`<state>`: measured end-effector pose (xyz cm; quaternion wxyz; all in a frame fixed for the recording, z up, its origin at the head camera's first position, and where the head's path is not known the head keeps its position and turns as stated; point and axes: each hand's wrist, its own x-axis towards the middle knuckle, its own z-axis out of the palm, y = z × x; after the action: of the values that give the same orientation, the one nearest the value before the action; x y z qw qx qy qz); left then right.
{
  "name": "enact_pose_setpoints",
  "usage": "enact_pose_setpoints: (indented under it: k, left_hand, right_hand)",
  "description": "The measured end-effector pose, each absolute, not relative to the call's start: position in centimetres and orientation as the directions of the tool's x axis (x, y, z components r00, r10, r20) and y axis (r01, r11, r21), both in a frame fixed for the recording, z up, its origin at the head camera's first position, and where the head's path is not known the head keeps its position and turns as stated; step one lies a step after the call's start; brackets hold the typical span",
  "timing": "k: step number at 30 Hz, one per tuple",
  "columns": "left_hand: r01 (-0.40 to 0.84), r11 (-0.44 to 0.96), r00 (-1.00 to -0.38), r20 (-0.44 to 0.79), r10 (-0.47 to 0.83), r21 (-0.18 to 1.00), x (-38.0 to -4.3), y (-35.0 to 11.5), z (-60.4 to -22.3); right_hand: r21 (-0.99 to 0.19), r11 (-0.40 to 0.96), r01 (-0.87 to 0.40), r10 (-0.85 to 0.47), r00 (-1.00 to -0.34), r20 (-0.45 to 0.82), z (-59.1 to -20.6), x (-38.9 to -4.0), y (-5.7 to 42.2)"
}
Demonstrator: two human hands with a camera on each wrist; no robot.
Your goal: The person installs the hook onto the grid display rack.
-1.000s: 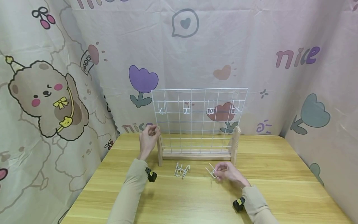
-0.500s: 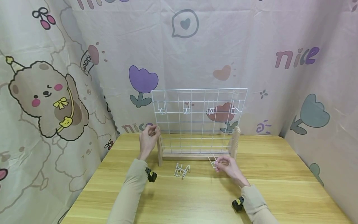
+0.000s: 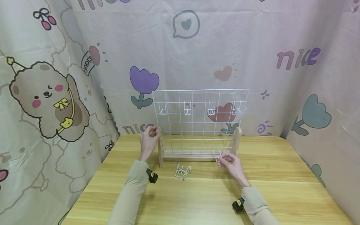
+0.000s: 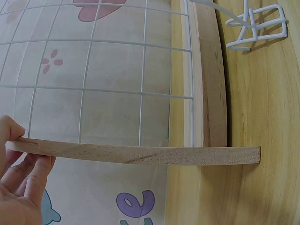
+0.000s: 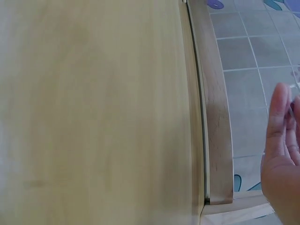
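A white wire grid panel (image 3: 197,131) stands upright in a wooden base with side posts. My left hand (image 3: 149,140) pinches the top of the left wooden post (image 4: 140,155), thumb on one face and fingers on the other in the left wrist view. In my right hand (image 3: 232,165) a white wire hook (image 3: 217,157) is pinched between thumb and fingers, its prongs pointing up in front of the grid's lower right. The right wrist view shows the fingers at its edge, with the hook mostly hidden. Several similar hooks (image 3: 187,111) hang in a row along the upper grid.
Loose white wire hooks (image 3: 180,171) lie together on the wood-grain table (image 3: 180,200), in front of the base bar (image 3: 194,158). A printed curtain (image 3: 253,37) hangs behind the table and at both sides.
My right hand has lifted the hook from near the tabletop up and slightly right, toward the grid, turning its prongs more upright. The left hand stays on the post.
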<state>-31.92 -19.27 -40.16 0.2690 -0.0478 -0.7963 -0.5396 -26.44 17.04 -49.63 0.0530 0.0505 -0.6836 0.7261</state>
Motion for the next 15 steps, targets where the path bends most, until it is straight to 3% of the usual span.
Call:
enact_pose_setpoints:
  k: [15]
  left_hand:
    - [0.364, 0.412, -0.851, 0.479, -0.217, 0.835, -31.74, -19.23, -40.04]
  right_hand:
    - [-0.946, -0.242, -0.217, 0.185, -0.967, 0.174, -49.03, -26.76, 16.07]
